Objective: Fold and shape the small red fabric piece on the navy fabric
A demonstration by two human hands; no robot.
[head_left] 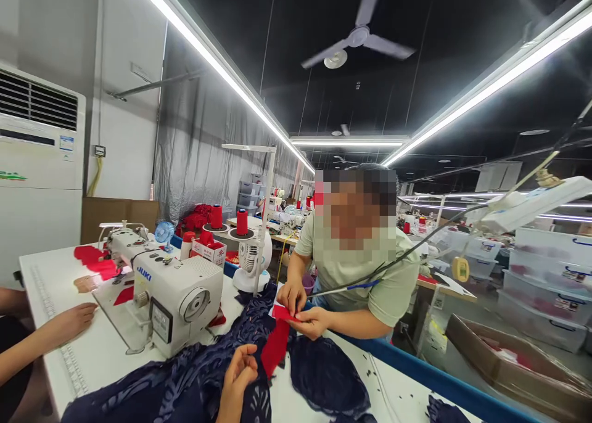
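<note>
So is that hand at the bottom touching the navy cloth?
Touching. The head view shows the right hand lying on the navy cloth, fingers curled.

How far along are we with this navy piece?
Done: the navy fabric is spread over the table. In hand: co-worker's hands pinch a red piece at its edge; near hand rests on it. Left: nothing navy under the Juki machine, so sewing likely remains.

Sewing machine [169,290] on table [50,281] at left, fabric [194,373] in front, co-worker opp. behind table.
</note>
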